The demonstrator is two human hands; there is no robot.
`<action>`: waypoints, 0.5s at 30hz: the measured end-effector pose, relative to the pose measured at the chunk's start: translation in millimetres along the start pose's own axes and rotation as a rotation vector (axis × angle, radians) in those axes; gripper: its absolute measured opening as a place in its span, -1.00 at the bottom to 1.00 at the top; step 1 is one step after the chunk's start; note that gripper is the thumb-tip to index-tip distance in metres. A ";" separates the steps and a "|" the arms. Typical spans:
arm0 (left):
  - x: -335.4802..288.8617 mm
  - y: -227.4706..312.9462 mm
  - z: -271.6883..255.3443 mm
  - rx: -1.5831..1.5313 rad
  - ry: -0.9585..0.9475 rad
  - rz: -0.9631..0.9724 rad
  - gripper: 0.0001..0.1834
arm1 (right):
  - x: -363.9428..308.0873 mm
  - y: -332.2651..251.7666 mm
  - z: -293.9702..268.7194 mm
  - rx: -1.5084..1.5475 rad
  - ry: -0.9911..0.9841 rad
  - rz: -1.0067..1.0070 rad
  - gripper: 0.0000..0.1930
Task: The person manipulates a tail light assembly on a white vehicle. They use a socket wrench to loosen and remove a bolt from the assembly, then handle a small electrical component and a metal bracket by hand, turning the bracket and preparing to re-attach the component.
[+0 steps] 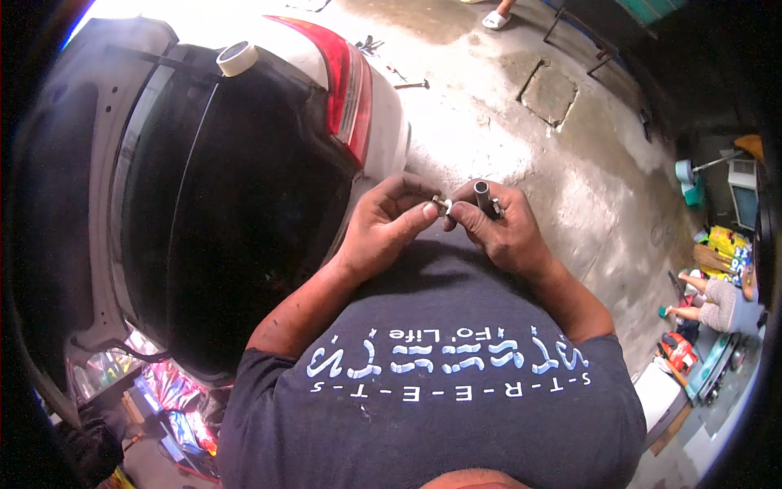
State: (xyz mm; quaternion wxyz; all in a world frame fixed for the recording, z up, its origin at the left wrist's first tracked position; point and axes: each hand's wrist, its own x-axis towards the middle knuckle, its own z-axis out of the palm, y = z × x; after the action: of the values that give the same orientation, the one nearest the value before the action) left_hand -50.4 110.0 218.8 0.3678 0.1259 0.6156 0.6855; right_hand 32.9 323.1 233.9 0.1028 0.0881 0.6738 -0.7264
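Observation:
My left hand (384, 218) is closed in a pinch, thumb and fingertips on a small metal fastener (437, 200) in front of my chest. A small white ring-like piece (448, 209) sits at the fastener's inner end, between my two thumbs. My right hand (509, 228) is closed too, its thumb tip against the white piece. Within its curled fingers stands a short metal tube (482, 191), like a socket tool, its hollow end upward. Both hands are smudged with dark grime. The fastener's exact form is partly hidden by my fingertips.
To the left stands a white car with a dark rear opening, a red tail light (346, 90) and a tape roll (237, 59). A hammer-like tool (411, 84) lies on the concrete. Another person (721, 300) is at the right; a slippered foot (494, 20) shows at the top.

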 end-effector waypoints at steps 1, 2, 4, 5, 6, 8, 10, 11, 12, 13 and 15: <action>1.2 -2.9 -4.5 -0.004 -0.040 -0.017 -0.70 | 1.3 -0.1 0.1 -0.021 0.004 -0.019 -0.82; 2.0 -3.5 -4.9 -0.008 -0.034 -0.017 -0.70 | 2.6 -0.2 0.0 -0.024 -0.002 -0.017 -0.82; 3.9 -5.0 -4.1 0.031 -0.005 0.032 -0.77 | 5.0 0.5 -0.8 -0.094 -0.001 -0.046 -0.84; 4.6 -4.3 -4.1 0.028 -0.002 0.033 -0.77 | 6.8 4.1 -1.0 -0.097 -0.004 -0.045 -0.84; 5.1 -2.4 -3.9 0.038 -0.002 0.052 -0.79 | 9.0 10.1 -0.9 -0.092 0.005 -0.098 -0.84; 4.8 -3.2 -4.2 0.043 0.006 0.072 -0.81 | 10.9 10.5 0.1 -0.091 0.006 -0.149 -0.84; 5.9 -5.3 -5.3 0.037 -0.007 0.143 -0.80 | 10.5 2.0 1.2 -0.042 0.015 -0.037 -0.85; 6.5 -4.8 -6.0 0.034 -0.003 0.146 -0.80 | 11.6 1.5 1.9 -0.045 0.010 -0.037 -0.85; 7.3 -3.5 -6.7 0.017 -0.014 0.151 -0.76 | 13.0 1.6 2.6 0.001 0.022 -0.029 -0.85; 7.5 -2.1 -7.0 0.001 -0.026 0.157 -0.71 | 13.9 2.0 3.2 0.047 0.035 -0.022 -0.85; 7.7 9.5 -1.1 -0.053 0.023 0.134 -0.67 | 17.1 1.9 2.7 0.040 0.061 -0.017 -0.85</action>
State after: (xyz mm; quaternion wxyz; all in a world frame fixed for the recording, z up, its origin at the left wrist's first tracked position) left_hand -59.9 114.5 225.3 0.3170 0.1493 0.5917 0.7261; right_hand 17.0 319.8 227.7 0.0741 0.1064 0.6626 -0.7376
